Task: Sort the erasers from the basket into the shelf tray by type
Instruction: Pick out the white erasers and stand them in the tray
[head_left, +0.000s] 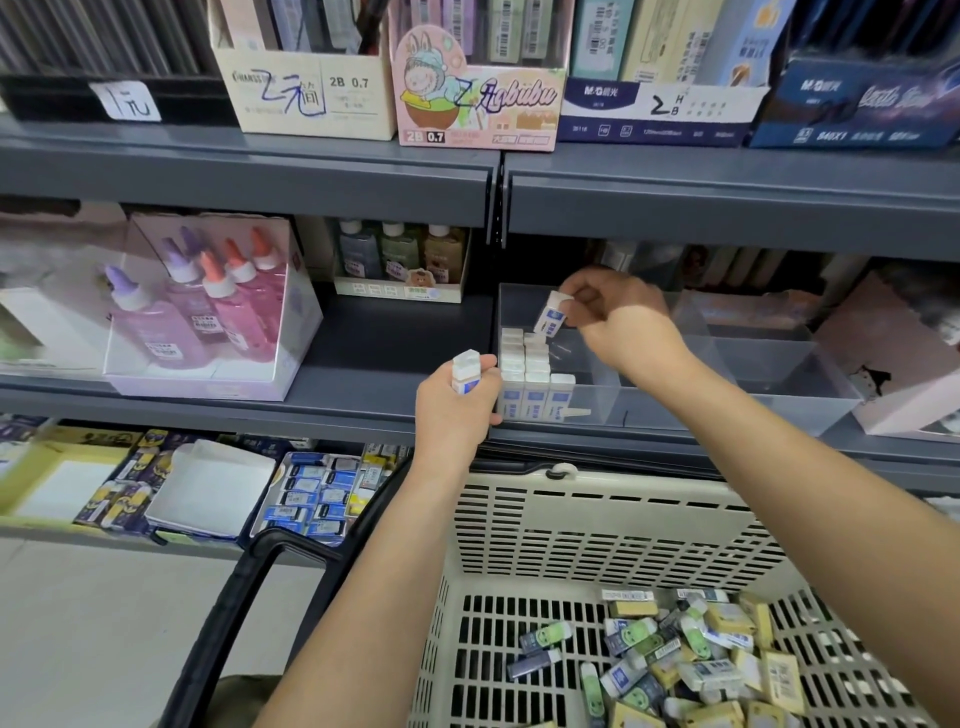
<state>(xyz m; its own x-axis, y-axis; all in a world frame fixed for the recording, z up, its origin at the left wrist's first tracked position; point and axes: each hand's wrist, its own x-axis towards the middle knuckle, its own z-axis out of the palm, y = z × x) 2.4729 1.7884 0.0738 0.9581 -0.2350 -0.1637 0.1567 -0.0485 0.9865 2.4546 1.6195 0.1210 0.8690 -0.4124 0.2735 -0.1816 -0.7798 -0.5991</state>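
Right hand (615, 317) pinches a tilted eraser (551, 313) over the shelf tray's (727, 395) left-end rows (530, 374), left hand (457, 400) grips another eraser (466, 370); a careless drop could topple them.

The clear shelf tray (675, 405) is glossy, smooth plastic. The beige slotted basket (597, 499) is matt plastic. The grey shelves (249, 176) look like matt painted metal. The white erasers (535, 397) wear paper sleeves.
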